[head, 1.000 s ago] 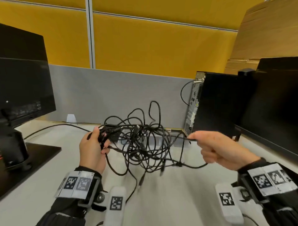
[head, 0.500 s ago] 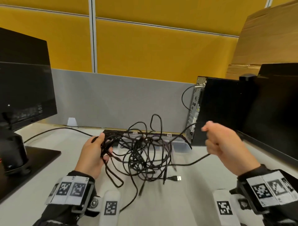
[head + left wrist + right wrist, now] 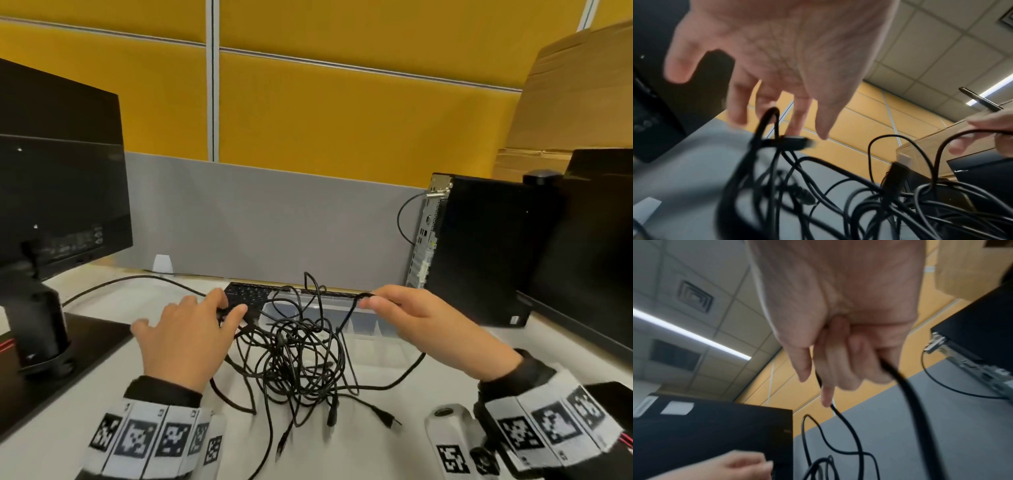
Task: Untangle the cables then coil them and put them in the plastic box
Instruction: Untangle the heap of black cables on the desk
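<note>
The right hand (image 3: 431,325) pinches one black cable (image 3: 352,318) between thumb and fingers, right of the frame's middle in the head view; the right wrist view shows the strand running through its curled fingers (image 3: 840,363) and out below them. The left hand (image 3: 185,339) has its fingers spread and nearly straight, reaching at the left edge of the tangle. In the left wrist view a loop of cable (image 3: 768,123) rises just in front of its fingertips (image 3: 795,123), beside a dark plug (image 3: 791,142), but whether any finger hooks or pinches it cannot be told from the blurred picture.

The tangle of cables (image 3: 305,363) hangs and lies in the lower middle of the head view, a knotted bunch of thin black strands, with loose plug ends (image 3: 387,418) trailing onto the white desk (image 3: 342,455) toward the bottom of the frame. One strand sags from the right hand down to the bunch.

The plastic box (image 3: 363,329), clear and shallow, sits on the desk just behind the tangle, at the middle of the frame. A black keyboard (image 3: 253,294) lies behind it, partly hidden by the left fingers. A dark monitor (image 3: 58,178) fills the left side; a black computer case (image 3: 476,250) stands at the right.
</note>
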The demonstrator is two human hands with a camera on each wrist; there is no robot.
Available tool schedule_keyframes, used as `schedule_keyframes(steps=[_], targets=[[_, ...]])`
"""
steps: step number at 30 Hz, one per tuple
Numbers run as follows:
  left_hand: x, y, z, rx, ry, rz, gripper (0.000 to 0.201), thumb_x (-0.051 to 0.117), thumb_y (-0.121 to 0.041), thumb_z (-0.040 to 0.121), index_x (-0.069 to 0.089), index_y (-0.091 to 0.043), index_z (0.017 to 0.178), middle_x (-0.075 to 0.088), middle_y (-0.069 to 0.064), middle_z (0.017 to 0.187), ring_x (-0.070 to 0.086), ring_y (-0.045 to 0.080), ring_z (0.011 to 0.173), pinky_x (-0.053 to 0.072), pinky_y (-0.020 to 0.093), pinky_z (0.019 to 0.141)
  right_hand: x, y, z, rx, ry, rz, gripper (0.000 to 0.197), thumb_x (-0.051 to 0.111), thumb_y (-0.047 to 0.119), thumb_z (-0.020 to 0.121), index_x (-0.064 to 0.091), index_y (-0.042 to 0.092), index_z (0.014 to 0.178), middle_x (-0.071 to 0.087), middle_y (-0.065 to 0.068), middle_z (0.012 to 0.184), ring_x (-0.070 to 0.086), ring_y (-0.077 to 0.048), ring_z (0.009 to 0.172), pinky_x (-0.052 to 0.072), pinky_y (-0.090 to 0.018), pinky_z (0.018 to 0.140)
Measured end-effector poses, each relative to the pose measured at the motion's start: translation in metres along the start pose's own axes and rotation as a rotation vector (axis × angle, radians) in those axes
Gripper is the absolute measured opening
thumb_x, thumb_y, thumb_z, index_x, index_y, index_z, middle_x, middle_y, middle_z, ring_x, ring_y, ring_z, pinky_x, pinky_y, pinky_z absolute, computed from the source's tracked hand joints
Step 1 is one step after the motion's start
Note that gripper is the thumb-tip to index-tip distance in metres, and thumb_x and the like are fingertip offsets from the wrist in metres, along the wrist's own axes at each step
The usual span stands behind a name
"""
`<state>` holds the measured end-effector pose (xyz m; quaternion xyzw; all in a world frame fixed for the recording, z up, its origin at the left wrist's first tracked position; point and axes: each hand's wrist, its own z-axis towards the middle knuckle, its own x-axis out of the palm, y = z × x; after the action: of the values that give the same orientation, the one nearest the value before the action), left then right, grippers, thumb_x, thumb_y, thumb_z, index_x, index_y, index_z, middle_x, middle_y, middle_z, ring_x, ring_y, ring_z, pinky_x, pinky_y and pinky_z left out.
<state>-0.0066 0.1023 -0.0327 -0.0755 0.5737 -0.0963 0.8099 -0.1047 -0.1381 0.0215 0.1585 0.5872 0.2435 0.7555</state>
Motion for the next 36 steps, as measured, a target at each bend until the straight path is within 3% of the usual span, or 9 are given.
schedule_keyframes(steps=[5, 10, 18, 21, 25, 27, 29, 32, 36], targets=[[0.003, -0.014, -0.005, 0.434, -0.239, -0.430, 0.042, 0.033, -0.070, 0.081, 0.057, -0.041, 0.099, 0.047, -0.016, 0.100, 0.040, 0.004, 0.100, 0.029, 0.045, 0.100, 0.012, 0.016, 0.008, -0.182, 0.034, -0.230, 0.026, 0.038, 0.035, 0.098, 0.062, 0.024, 0.102, 0.049, 0.012, 0.065, 0.048, 0.000, 0.063, 0.036, -0.014, 0.059], [0.022, -0.045, -0.017, 0.720, 0.243, -0.798, 0.055, 0.064, -0.055, 0.077, 0.029, -0.063, 0.119, 0.057, -0.030, 0.111, 0.045, -0.011, 0.112, 0.032, 0.025, 0.101, 0.020, 0.030, 0.014, -0.397, 0.039, -0.145, 0.017, 0.042, 0.022, 0.099, 0.059, 0.024, 0.096, 0.059, 0.017, 0.082, 0.054, 0.004, 0.079, 0.041, -0.014, 0.071], [0.031, -0.027, -0.002, 0.582, 0.235, -0.944, 0.009, 0.055, -0.030, 0.091, 0.047, -0.031, 0.087, 0.044, -0.008, 0.056, 0.050, 0.014, 0.059, 0.045, 0.029, 0.065, -0.004, -0.008, 0.016, -0.127, -0.814, 0.798, 0.028, 0.035, 0.022, 0.101, 0.054, 0.020, 0.079, 0.038, 0.011, 0.055, 0.032, -0.004, 0.048, 0.030, -0.017, 0.045], [0.032, -0.032, -0.007, 0.676, 0.250, -0.883, 0.009, 0.050, -0.034, 0.093, 0.048, -0.029, 0.086, 0.040, -0.006, 0.059, 0.039, 0.008, 0.058, 0.037, 0.027, 0.061, -0.005, -0.024, 0.019, -0.051, -0.780, 0.292, 0.016, 0.044, 0.020, 0.097, 0.055, 0.027, 0.107, 0.052, 0.007, 0.088, 0.051, -0.009, 0.079, 0.043, -0.029, 0.069], [0.034, -0.038, -0.010, 0.721, 0.186, -0.856, 0.013, 0.048, -0.035, 0.094, 0.049, -0.031, 0.082, 0.042, -0.005, 0.062, 0.040, 0.008, 0.059, 0.037, 0.026, 0.059, 0.020, -0.020, 0.016, -0.062, -0.577, -0.701, 0.050, 0.061, 0.033, 0.078, 0.051, 0.026, 0.127, 0.048, -0.008, 0.130, 0.041, -0.029, 0.126, 0.028, -0.054, 0.100], [0.033, -0.038, -0.011, 0.727, 0.166, -0.889, 0.014, 0.050, -0.037, 0.092, 0.050, -0.032, 0.079, 0.042, -0.007, 0.061, 0.039, 0.008, 0.058, 0.034, 0.022, 0.058, 0.045, -0.009, 0.014, -0.204, -0.426, -0.780, 0.035, 0.059, 0.044, 0.076, 0.060, 0.028, 0.107, 0.061, -0.002, 0.117, 0.055, -0.023, 0.115, 0.030, -0.057, 0.100], [0.031, -0.036, -0.012, 0.729, 0.152, -0.927, 0.016, 0.052, -0.043, 0.088, 0.053, -0.030, 0.080, 0.046, -0.002, 0.063, 0.042, 0.012, 0.060, 0.034, 0.022, 0.057, 0.063, 0.001, 0.015, -0.305, -0.265, -0.753, 0.021, 0.042, 0.051, 0.087, 0.047, 0.031, 0.085, 0.062, 0.015, 0.076, 0.058, -0.002, 0.068, 0.050, -0.031, 0.074], [0.028, -0.032, -0.010, 0.674, 0.157, -0.961, 0.017, 0.061, -0.040, 0.084, 0.056, -0.025, 0.078, 0.054, -0.001, 0.065, 0.050, 0.013, 0.063, 0.042, 0.025, 0.063, 0.060, 0.002, 0.019, -0.353, -0.071, -0.440, 0.031, 0.026, 0.051, 0.094, 0.032, 0.032, 0.070, 0.042, 0.012, 0.059, 0.042, -0.004, 0.054, 0.032, -0.015, 0.053], [0.029, -0.025, -0.005, 0.621, 0.205, -0.897, 0.017, 0.066, -0.024, 0.083, 0.051, -0.028, 0.078, 0.058, -0.007, 0.077, 0.054, 0.009, 0.075, 0.046, 0.026, 0.073, 0.035, -0.005, 0.020, -0.318, -0.434, 0.108, 0.040, 0.041, 0.050, 0.093, 0.038, 0.026, 0.061, 0.039, 0.007, 0.055, 0.041, -0.003, 0.052, 0.035, -0.011, 0.053]])
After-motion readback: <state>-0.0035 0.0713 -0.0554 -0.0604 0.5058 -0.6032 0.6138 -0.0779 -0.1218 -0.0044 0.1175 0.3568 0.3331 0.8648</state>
